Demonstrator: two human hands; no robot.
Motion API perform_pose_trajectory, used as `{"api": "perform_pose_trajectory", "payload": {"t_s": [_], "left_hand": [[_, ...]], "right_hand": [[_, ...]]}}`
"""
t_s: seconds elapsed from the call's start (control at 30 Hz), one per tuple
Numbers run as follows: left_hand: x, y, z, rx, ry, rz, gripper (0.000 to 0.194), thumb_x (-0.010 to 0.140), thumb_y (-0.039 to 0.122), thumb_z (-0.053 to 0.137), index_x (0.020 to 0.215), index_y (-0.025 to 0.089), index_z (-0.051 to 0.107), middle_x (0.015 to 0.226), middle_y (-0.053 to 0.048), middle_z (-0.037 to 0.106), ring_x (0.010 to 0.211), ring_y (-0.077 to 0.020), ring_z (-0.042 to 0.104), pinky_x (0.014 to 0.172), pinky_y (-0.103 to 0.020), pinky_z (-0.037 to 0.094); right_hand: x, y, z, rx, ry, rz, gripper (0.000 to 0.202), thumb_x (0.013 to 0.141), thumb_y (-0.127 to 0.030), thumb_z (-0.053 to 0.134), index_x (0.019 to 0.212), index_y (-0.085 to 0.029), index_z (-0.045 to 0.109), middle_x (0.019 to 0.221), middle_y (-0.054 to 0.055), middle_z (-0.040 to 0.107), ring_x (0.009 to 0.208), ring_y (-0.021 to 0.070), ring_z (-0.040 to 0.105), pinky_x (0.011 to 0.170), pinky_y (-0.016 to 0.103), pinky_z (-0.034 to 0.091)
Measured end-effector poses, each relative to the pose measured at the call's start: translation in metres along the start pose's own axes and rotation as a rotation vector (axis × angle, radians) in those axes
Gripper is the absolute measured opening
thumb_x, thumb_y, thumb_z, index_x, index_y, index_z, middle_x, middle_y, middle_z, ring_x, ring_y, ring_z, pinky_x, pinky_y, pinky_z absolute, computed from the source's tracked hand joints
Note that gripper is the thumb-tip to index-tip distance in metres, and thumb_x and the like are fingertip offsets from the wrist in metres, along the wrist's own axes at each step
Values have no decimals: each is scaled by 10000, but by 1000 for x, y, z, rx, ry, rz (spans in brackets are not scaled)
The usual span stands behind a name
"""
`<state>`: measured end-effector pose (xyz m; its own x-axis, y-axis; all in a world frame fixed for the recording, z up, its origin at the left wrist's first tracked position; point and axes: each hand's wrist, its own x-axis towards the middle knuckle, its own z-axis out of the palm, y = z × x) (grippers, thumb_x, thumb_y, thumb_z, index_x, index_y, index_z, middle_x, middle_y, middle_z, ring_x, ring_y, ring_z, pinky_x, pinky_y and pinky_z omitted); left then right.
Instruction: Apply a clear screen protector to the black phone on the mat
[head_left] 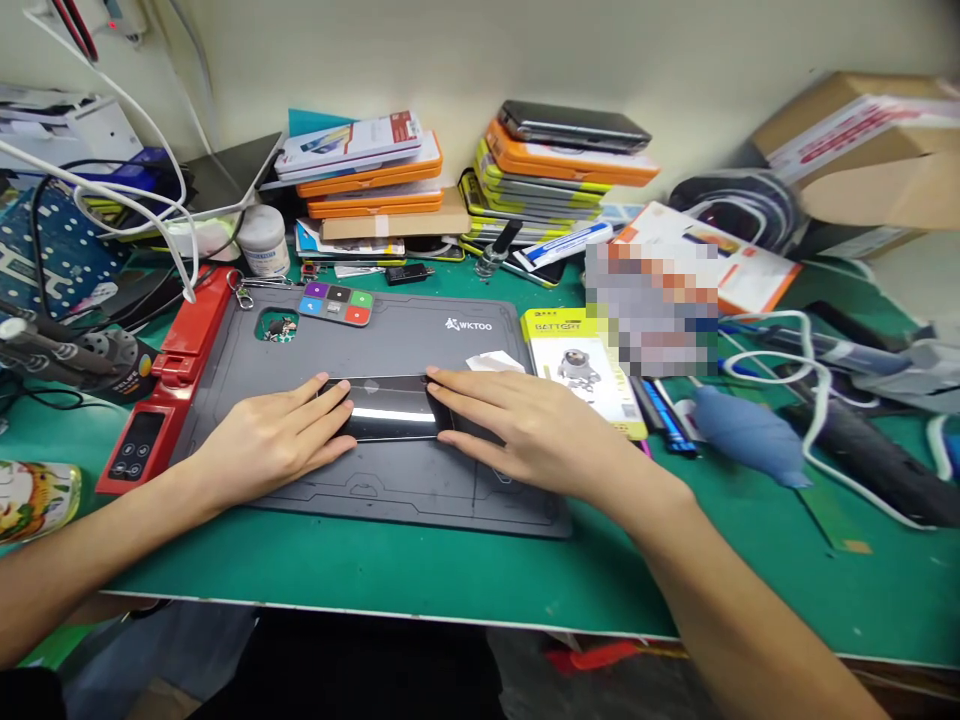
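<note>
A black smartphone (394, 412) lies lengthwise across the grey work mat (442, 500), with light glaring off its glossy surface. My left hand (281, 435) grips its left end, fingers along the far side and thumb at the near edge. Around the right end, my right hand (517, 420) has its fingers at the far edge and its thumb at the near one. Both hands cover the phone's ends. Beyond my right fingers sits a scrap of white paper (495, 361). A tile of coloured squares (336, 303) and small screws in a recess (277, 326) occupy the mat's far left.
A red device (161, 400) borders the mat's left. To the right are a yellow battery package (581, 370), a blue air blower (750, 435) and tangled cables. Stacked orange cases (371, 190) and a cardboard box (862, 150) stand at the back of the green table (337, 560).
</note>
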<state>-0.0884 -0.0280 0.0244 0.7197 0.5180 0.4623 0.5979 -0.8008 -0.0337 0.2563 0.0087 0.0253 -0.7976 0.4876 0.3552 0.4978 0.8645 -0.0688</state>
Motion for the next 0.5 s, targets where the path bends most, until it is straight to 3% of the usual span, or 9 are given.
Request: {"api": "perform_pose_trajectory", "payload": {"t_s": [0.2, 0.4, 0.5], "left_hand": [[1, 0, 0, 75, 6, 38, 267, 1078, 335, 738, 1285, 177, 797, 1329, -100, 833, 1207, -327, 825, 900, -374, 733], [3, 1, -1, 119, 7, 66, 272, 1084, 335, 727, 1291, 171, 790, 1323, -103, 836, 1195, -324, 831, 875, -370, 736], [2, 1, -1, 105, 5, 70, 284, 1075, 323, 737, 1307, 165, 787, 1327, -110, 833, 1199, -330, 829, 881, -375, 739]], "right_hand": [[2, -10, -2, -97, 23, -52, 338, 1108, -238, 634, 1346, -34, 762, 1426, 225, 780, 1176, 329, 838, 1007, 470, 715], [2, -16, 0, -186, 29, -78, 311, 1080, -148, 619, 1338, -77, 779, 1398, 213, 793, 1180, 302, 840, 977, 432, 726], [0, -18, 0, -201, 23, -103, 310, 1069, -108, 621, 1325, -39, 781, 1383, 235, 792, 1185, 320, 837, 948, 435, 733]]}}
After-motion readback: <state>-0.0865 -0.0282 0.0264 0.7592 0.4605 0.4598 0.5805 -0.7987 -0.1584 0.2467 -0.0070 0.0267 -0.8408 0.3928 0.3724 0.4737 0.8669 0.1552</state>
